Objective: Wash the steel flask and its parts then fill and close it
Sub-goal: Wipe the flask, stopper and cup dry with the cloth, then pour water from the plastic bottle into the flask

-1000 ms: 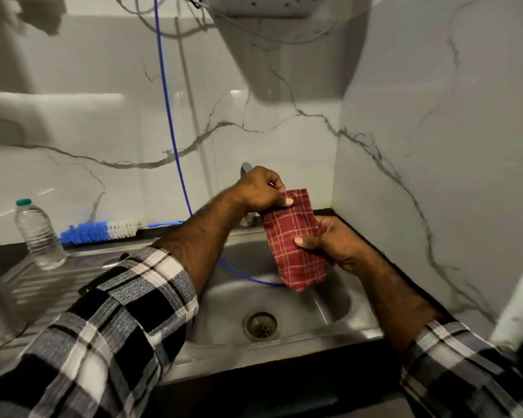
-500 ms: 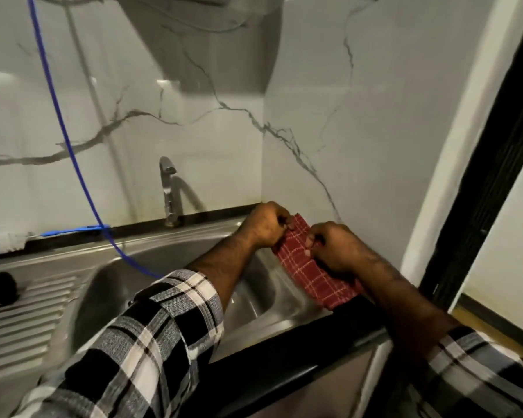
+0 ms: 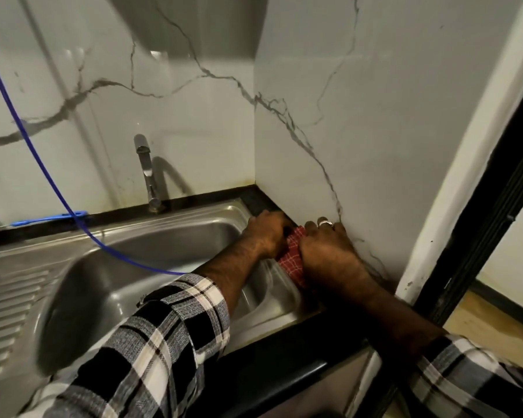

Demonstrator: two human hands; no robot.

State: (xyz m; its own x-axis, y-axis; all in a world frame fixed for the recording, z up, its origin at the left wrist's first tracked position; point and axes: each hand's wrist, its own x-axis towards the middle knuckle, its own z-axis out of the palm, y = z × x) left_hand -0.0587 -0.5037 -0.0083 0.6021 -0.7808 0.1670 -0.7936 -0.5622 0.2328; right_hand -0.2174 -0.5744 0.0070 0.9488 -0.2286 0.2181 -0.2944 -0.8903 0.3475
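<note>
A folded red checked cloth [image 3: 293, 260] lies on the dark counter strip at the right rim of the steel sink [image 3: 139, 267], close to the marble side wall. My left hand [image 3: 264, 233] grips its far left edge with curled fingers. My right hand [image 3: 329, 251] lies on top of the cloth and holds it down against the counter, fingers bent over its far end; a ring shows on one finger. Most of the cloth is hidden under both hands. The flask and its parts are out of view.
A steel tap [image 3: 147, 173] stands behind the basin. A thin blue hose [image 3: 43, 170] hangs from above into the sink. A blue brush handle [image 3: 52, 218] lies on the back ledge at left. The ribbed drainboard [image 3: 6, 312] is at left; a dark door frame [image 3: 480, 206] stands right.
Both hands carried the cloth from above the basin to the right and down onto the counter strip by the wall. The view swung right, so the bottle and brush head left the frame.
</note>
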